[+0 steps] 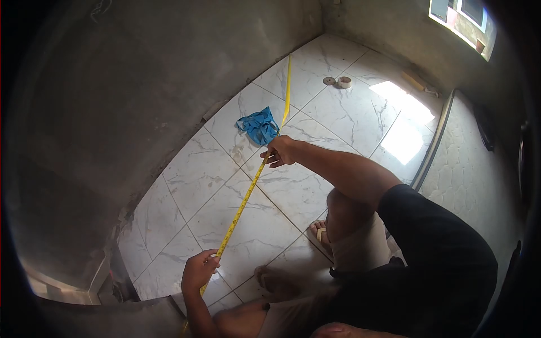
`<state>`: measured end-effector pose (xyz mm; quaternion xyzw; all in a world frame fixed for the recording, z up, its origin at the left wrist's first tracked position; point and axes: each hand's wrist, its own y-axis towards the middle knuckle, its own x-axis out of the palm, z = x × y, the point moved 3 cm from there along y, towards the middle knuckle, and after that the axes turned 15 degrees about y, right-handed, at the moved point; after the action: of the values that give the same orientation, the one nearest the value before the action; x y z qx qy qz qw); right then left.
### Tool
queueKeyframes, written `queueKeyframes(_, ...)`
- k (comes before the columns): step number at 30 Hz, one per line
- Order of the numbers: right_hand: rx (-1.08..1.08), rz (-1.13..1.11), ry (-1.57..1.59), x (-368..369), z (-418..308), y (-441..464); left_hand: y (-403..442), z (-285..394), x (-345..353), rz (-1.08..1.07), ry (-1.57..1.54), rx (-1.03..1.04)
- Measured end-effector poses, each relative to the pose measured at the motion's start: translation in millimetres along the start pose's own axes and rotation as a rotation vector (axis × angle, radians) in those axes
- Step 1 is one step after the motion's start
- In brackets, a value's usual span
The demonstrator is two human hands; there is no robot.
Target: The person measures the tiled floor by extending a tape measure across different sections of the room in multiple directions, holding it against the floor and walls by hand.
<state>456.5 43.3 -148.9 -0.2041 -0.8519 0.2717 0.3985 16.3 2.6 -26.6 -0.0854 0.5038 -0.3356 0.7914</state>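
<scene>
A yellow tape measure blade (239,212) runs slantwise over the tiled floor, from near the far wall down past the lower left of the view. Farther along it, my right hand (280,151) is closed on the blade, thumb and fingers pinching it. My left hand (200,271) grips the same blade nearer to my body, with its fingers curled around the edge. Beside my right hand lies a crumpled blue plastic bag (260,126), just left of the blade. The tape's case is not visible.
Near the far corner, a roll of tape (344,82) and a small round disc (329,81) lie on the white tiled floor (315,127). A pale mattress-like panel (459,149) leans at the right. A bare grey wall (129,96) borders the left, and a window (465,19) is upper right.
</scene>
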Motion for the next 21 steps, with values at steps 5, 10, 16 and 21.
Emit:
queueKeyframes(5, -0.065, 0.108, 0.048, -6.1, -4.2, 0.7, -2.9, -7.8, -6.0, 0.018, 0.081, 0.049)
queueKeyframes(10, -0.196, 0.268, 0.149, -27.6, -21.9, 5.6, -15.9, -8.6, -23.6, 0.084, 0.236, 0.073)
queueKeyframes(16, -0.284, 0.428, 0.159, -56.7, -35.7, 10.4, -35.8, -6.3, -42.5, 0.221, 0.295, -0.026)
queueKeyframes(21, -0.187, 0.426, 0.044, -67.7, -36.1, 6.9, -42.3, -12.7, -45.9, 0.279, 0.29, -0.02)
